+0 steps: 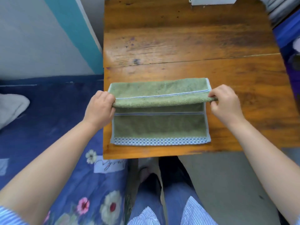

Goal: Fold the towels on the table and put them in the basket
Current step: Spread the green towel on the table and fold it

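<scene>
A green towel (159, 125) with a blue-and-white checked border lies on the near part of the wooden table (186, 39). Its far half is lifted into a fold above the flat near half. My left hand (99, 108) pinches the left end of that fold. My right hand (224, 102) pinches the right end. The folded edge stretches straight between both hands, a little above the lower layer. No basket shows in this view.
A bed with a blue floral sheet (53, 143) runs along the table's left side, with a white cloth (11, 108) on it. A white object (212, 1) sits at the table's far edge. Blue and grey things (285, 30) stand at the right.
</scene>
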`<state>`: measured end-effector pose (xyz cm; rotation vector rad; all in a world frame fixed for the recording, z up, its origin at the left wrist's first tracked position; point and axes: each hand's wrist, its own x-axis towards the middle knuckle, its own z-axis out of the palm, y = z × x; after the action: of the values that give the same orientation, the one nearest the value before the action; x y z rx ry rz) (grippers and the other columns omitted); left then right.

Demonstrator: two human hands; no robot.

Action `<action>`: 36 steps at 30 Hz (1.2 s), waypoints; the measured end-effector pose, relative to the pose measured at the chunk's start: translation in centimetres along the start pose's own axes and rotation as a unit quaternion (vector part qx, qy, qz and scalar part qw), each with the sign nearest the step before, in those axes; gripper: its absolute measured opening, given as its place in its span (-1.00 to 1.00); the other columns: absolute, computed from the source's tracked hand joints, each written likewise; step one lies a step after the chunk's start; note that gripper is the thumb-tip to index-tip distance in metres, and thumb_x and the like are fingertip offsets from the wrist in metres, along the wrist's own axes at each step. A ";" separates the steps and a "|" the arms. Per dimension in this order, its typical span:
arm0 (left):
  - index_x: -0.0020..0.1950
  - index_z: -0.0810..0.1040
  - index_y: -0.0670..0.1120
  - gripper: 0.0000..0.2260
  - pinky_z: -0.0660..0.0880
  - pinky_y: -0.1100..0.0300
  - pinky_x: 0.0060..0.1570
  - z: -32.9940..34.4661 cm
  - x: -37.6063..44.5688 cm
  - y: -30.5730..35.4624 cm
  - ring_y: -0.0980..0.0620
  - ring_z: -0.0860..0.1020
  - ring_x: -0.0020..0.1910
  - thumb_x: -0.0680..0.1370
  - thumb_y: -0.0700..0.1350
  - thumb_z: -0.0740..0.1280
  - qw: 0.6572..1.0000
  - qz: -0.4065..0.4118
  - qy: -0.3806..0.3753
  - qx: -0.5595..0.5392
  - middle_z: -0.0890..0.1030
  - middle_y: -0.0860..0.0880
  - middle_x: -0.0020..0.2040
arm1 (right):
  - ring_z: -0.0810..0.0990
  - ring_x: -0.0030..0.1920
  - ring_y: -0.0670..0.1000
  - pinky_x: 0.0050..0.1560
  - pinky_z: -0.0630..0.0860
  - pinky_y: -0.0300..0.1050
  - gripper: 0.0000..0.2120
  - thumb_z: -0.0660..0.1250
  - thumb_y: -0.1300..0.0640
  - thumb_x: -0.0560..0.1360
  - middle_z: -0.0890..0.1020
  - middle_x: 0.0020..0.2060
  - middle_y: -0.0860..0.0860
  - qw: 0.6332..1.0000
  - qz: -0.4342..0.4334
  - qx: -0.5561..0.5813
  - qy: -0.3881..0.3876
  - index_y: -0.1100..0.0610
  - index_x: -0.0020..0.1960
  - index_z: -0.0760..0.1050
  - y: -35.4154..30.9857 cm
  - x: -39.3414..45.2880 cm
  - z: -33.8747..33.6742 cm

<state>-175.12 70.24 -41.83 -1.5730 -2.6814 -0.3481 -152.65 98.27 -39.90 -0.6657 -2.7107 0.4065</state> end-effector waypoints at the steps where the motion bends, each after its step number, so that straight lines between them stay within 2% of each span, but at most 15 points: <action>1: -0.35 0.44 -0.27 -0.79 0.39 0.11 -0.36 -0.2 -0.8 0.3 -0.18 0.47 -0.42 0.30 -0.20 0.05 1.000 0.016 -0.010 0.004 0.46 -0.21 -0.43 | 0.56 -0.24 0.32 -0.21 0.39 -0.07 -0.79 0.17 0.46 0.16 0.56 -0.32 0.30 1.000 0.006 0.003 -0.005 0.37 -0.26 0.51 -0.1 -1.2 -0.1; 3: -0.36 0.43 -0.25 -0.79 0.46 0.13 -0.44 -0.7 -2.3 0.9 -0.16 0.49 -0.44 0.30 -0.18 0.06 0.998 0.050 -0.037 0.021 0.48 -0.18 -0.43 | 0.57 -0.26 0.32 -0.23 0.51 -0.03 -0.80 0.18 0.48 0.16 0.56 -0.32 0.29 1.000 0.000 0.005 -0.011 0.37 -0.27 0.51 -0.4 -3.5 -0.4; 6: -0.35 0.43 -0.20 -0.83 0.38 0.23 -0.52 -0.8 -4.2 1.2 -0.13 0.50 -0.48 0.30 -0.18 0.08 0.992 0.101 -0.064 0.050 0.50 -0.14 -0.43 | 0.57 -0.29 0.31 -0.27 0.54 0.05 -0.79 0.18 0.53 0.16 0.55 -0.34 0.28 1.000 -0.012 0.008 -0.019 0.37 -0.29 0.51 -0.8 -6.3 -0.3; 10: -0.28 0.29 -0.15 -0.93 0.22 0.29 -0.54 0.5 -6.0 0.9 -0.08 0.44 -0.55 0.30 -0.22 0.05 0.984 0.170 -0.012 0.046 0.47 -0.12 -0.48 | 0.55 -0.32 0.29 -0.31 0.50 -0.01 -0.80 0.20 0.55 0.16 0.53 -0.38 0.26 1.000 -0.019 0.003 -0.011 0.36 -0.32 0.51 -0.8 -8.5 0.6; 14: -0.26 0.23 -0.12 -0.94 0.26 0.27 -0.59 1.2 -7.6 1.2 -0.06 0.42 -0.57 0.32 -0.25 0.07 0.978 0.198 0.024 0.066 0.46 -0.11 -0.49 | 0.53 -0.32 0.28 -0.32 0.48 -0.01 -0.76 0.26 0.65 0.14 0.53 -0.38 0.27 1.000 -0.021 -0.002 -0.009 0.37 -0.32 0.51 -0.5 -9.7 0.9; 16: -0.26 0.21 -0.11 -0.88 0.25 0.27 -0.60 1.7 -8.5 1.2 -0.05 0.41 -0.57 0.30 -0.29 0.11 0.978 0.188 0.022 0.085 0.45 -0.10 -0.50 | 0.53 -0.33 0.28 -0.36 0.48 -0.02 -0.75 0.27 0.66 0.13 0.53 -0.39 0.27 1.000 -0.024 -0.012 -0.013 0.38 -0.32 0.50 -0.6 -10.4 1.0; 18: -0.28 0.24 -0.11 -0.73 0.24 0.28 -0.61 2.1 -9.2 1.4 -0.05 0.42 -0.58 0.18 -0.36 0.26 0.980 0.163 -0.020 0.110 0.44 -0.09 -0.50 | 0.54 -0.33 0.28 -0.41 0.47 -0.04 -0.74 0.28 0.66 0.12 0.53 -0.39 0.26 0.999 -0.020 -0.020 -0.023 0.38 -0.32 0.50 -0.6 -10.9 1.4; 20: -0.36 0.37 -0.15 -0.63 0.22 0.30 -0.63 2.2 -9.6 1.6 -0.05 0.41 -0.60 0.00 -0.43 0.43 0.980 0.124 -0.094 0.124 0.43 -0.10 -0.52 | 0.53 -0.32 0.27 -0.45 0.47 -0.03 -0.74 0.28 0.67 0.12 0.52 -0.39 0.25 0.999 -0.011 -0.022 -0.029 0.37 -0.33 0.50 -0.6 -11.1 1.9; 23: -0.45 0.42 -0.19 -0.58 0.18 0.31 -0.62 2.5 -9.8 1.8 -0.07 0.43 -0.61 -0.15 -0.45 0.51 0.975 0.098 -0.153 0.126 0.43 -0.12 -0.52 | 0.53 -0.31 0.27 -0.50 0.47 -0.04 -0.75 0.27 0.66 0.12 0.52 -0.38 0.24 0.998 0.001 -0.038 -0.042 0.36 -0.34 0.49 -0.4 -11.4 2.7; 26: -0.38 0.41 -0.19 -0.62 0.25 0.28 -0.64 2.8 -10.1 1.6 -0.08 0.44 -0.59 -0.04 -0.46 0.47 0.974 0.095 -0.159 0.129 0.44 -0.13 -0.49 | 0.54 -0.29 0.28 -0.55 0.47 -0.05 -0.78 0.30 0.62 0.13 0.52 -0.37 0.25 0.995 0.001 -0.065 -0.075 0.37 -0.34 0.49 -0.4 -11.9 3.1; 28: -0.28 0.32 -0.15 -0.70 0.18 0.25 -0.59 3.1 -10.3 1.4 -0.09 0.45 -0.56 0.11 -0.40 0.32 0.976 0.104 -0.136 0.137 0.46 -0.12 -0.47 | 0.55 -0.26 0.29 -0.53 0.50 -0.03 -0.78 0.31 0.61 0.12 0.53 -0.34 0.26 0.992 0.002 -0.078 -0.096 0.38 -0.31 0.49 -0.5 -12.2 3.2; 31: -0.26 0.32 -0.14 -0.76 0.13 0.23 -0.47 3.3 -10.7 1.3 -0.10 0.46 -0.52 0.12 -0.31 0.20 0.980 0.102 -0.107 0.134 0.47 -0.12 -0.44 | 0.56 -0.26 0.29 -0.43 0.51 0.00 -0.75 0.31 0.58 0.09 0.55 -0.32 0.24 0.991 0.002 -0.099 -0.095 0.38 -0.27 0.51 -0.7 -12.7 3.2; 33: -0.31 0.40 -0.16 -0.87 0.23 0.21 -0.51 3.1 -10.7 1.7 -0.11 0.44 -0.46 0.20 -0.27 0.11 0.985 0.091 -0.078 0.126 0.50 -0.12 -0.41 | 0.58 -0.25 0.28 -0.32 0.52 0.02 -0.77 0.24 0.50 0.12 0.56 -0.31 0.23 0.990 -0.003 -0.115 -0.080 0.37 -0.26 0.54 -1.0 -13.3 2.9; 34: -0.32 0.42 -0.17 -0.85 0.30 0.21 -0.51 3.0 -10.4 2.0 -0.11 0.42 -0.40 0.24 -0.24 0.08 0.988 0.079 -0.065 0.112 0.52 -0.13 -0.39 | 0.59 -0.23 0.27 -0.27 0.53 0.04 -0.77 0.19 0.44 0.14 0.57 -0.31 0.22 0.991 -0.002 -0.113 -0.070 0.36 -0.25 0.54 -1.1 -13.4 2.8; 36: -0.23 0.40 -0.17 -0.84 0.42 0.18 -0.46 2.7 -9.3 2.8 -0.13 0.40 -0.25 0.29 -0.21 0.07 0.994 0.059 -0.048 0.081 0.58 -0.17 -0.29 | 0.57 -0.17 0.22 -0.19 0.52 0.04 -0.76 0.11 0.35 0.22 0.57 -0.29 0.21 0.994 0.007 -0.101 -0.048 0.35 -0.27 0.54 -1.7 -13.1 2.9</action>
<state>-167.80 64.09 -45.08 -1.7306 -2.5913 -0.0531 -143.37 89.87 -45.06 -0.7355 -2.8665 0.1722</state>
